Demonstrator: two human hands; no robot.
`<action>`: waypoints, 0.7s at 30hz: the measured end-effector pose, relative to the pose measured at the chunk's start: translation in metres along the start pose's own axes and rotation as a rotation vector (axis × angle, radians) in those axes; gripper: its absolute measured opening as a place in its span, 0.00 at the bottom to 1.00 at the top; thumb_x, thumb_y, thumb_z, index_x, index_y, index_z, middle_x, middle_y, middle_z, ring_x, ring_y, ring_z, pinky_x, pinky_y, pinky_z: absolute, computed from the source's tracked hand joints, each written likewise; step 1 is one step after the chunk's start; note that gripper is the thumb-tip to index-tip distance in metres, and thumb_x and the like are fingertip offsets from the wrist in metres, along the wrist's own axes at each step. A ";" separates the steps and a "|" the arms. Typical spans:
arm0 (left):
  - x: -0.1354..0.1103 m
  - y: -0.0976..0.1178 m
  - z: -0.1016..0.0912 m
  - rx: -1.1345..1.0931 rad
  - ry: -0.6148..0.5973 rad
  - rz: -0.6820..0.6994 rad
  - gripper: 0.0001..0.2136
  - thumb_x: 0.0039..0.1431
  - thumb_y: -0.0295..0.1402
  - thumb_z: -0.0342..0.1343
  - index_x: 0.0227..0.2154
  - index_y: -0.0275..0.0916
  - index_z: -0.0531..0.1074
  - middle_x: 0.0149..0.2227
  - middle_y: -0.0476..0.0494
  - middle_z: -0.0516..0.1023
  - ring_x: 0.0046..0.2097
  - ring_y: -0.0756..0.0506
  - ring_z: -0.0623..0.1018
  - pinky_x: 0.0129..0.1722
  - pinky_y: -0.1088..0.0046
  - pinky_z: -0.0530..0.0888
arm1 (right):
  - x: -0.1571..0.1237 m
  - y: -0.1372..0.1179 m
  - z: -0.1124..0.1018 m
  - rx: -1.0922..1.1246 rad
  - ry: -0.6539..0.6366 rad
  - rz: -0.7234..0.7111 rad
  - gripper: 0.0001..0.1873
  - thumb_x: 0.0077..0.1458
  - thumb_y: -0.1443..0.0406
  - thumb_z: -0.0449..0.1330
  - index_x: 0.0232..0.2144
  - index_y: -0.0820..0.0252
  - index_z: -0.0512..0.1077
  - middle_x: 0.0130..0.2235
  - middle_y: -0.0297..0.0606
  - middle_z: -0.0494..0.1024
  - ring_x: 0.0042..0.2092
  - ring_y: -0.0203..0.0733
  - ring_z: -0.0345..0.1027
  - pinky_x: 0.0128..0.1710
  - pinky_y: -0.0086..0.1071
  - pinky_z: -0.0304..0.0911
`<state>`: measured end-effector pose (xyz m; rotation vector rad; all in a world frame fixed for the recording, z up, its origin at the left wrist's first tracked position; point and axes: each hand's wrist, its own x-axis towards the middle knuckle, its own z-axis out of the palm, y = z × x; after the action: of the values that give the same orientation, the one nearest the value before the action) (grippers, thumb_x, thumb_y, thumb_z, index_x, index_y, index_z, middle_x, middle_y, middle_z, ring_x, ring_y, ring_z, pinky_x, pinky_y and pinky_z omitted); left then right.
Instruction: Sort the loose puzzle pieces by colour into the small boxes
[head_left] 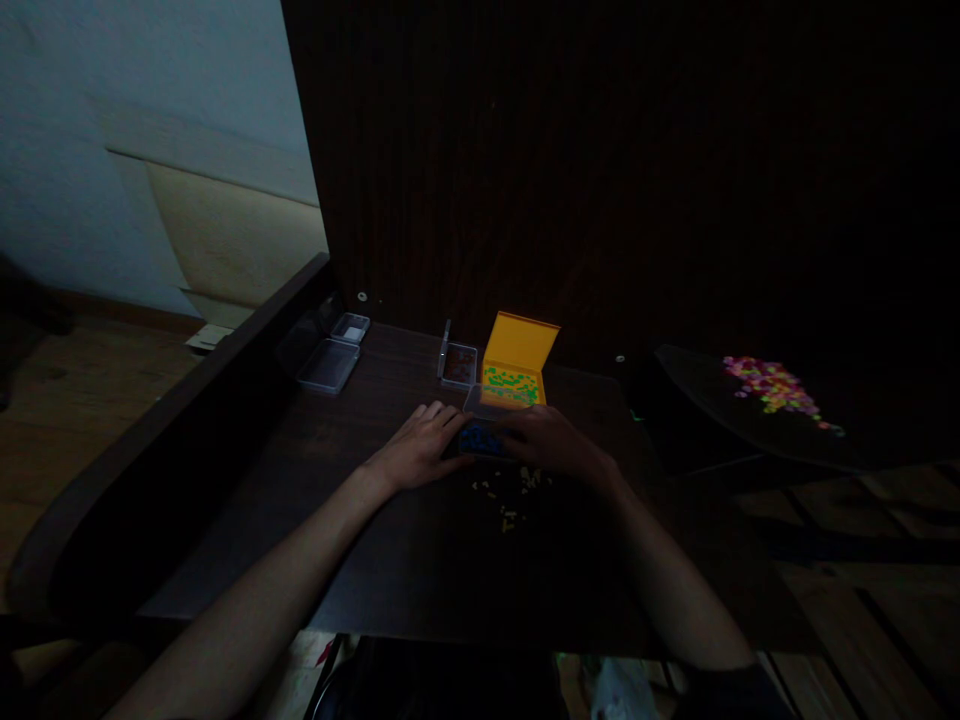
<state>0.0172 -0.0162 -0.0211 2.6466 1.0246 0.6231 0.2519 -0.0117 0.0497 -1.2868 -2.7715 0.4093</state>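
Note:
A small clear plastic box (478, 440) with blue pieces in it lies on the dark table between my hands, its clear lid (491, 402) raised at the back. My left hand (424, 447) grips the left side of this box, thumb along the front. Over its right part, my right hand (553, 442) has its fingers curled down at the blue pieces; the dim light hides whatever they hold. Several pale small pieces (508, 520) lie loose in front of the box. Right behind it stands an open yellow box (523, 342) with green pieces inside.
Another open clear box (459, 365) holds dark reddish pieces. Two open clear cases (330, 365) (351, 328) sit by the raised left table edge (187, 400). A heap of pink and yellow pieces (776, 388) lies on a dark surface to the right. A dark panel (480, 180) rises behind the table.

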 end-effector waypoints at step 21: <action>0.000 0.000 -0.003 -0.057 -0.005 0.015 0.19 0.63 0.44 0.55 0.52 0.40 0.65 0.53 0.40 0.70 0.53 0.39 0.70 0.55 0.56 0.67 | -0.039 0.060 0.071 0.570 0.937 0.531 0.13 0.46 0.61 0.55 0.23 0.61 0.78 0.17 0.32 0.69 0.21 0.34 0.55 0.22 0.28 0.51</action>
<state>0.0161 -0.0160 -0.0182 2.6081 0.9716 0.6393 0.3098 -0.0194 -0.0323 -1.4930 -1.4142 0.4189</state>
